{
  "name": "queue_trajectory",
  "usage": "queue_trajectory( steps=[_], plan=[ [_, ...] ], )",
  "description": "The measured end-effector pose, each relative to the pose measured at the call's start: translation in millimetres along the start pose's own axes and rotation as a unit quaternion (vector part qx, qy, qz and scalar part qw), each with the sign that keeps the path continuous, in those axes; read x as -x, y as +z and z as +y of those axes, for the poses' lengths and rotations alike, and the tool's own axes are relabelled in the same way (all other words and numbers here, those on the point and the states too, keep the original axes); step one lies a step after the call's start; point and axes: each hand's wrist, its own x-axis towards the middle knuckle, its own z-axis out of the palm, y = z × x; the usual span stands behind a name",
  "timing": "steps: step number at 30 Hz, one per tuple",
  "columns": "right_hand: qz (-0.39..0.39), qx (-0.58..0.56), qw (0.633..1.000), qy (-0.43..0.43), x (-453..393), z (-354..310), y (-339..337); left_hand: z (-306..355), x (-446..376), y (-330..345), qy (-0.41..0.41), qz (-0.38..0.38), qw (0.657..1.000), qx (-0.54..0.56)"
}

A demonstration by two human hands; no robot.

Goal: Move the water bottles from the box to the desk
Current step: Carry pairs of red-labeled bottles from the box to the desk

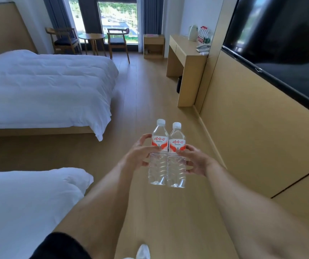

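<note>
Left hand: the left hand [140, 153] gripped the left water bottle [158, 156], fingers curled round its label.
Right hand: the right hand [194, 161] gripped the right water bottle [176, 157] the same way.
Bottles: both stood upright, side by side and touching, white caps on, held out over the floor [150, 94].
Floor: pale wood planks ran toward the window [118, 17].
Desk: the desk [185, 53] stood well ahead against the right wall, bearing a kettle [193, 32], a row of bottles [204, 35] and a telephone [202, 47].
Beds: two white beds [43, 83] lay to the left.
Wall: a dark television [284, 43] hung on the right.
Window corner: two chairs [118, 42] flanked a round table [92, 37].
</note>
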Motion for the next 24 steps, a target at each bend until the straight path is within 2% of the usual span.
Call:
queue_trajectory(
  steps=[10, 24],
  plan=[
    [0.014, -0.002, 1.000, -0.005, -115, -84, 17, 63, -121, -53, 0.013, -0.024, 1.000, -0.007],
    [-0.057, 0.019, 0.998, -0.003, -310, -192, 19, 137, -294, -106, 0.024, 0.036, 0.999, 0.013]
  ],
)
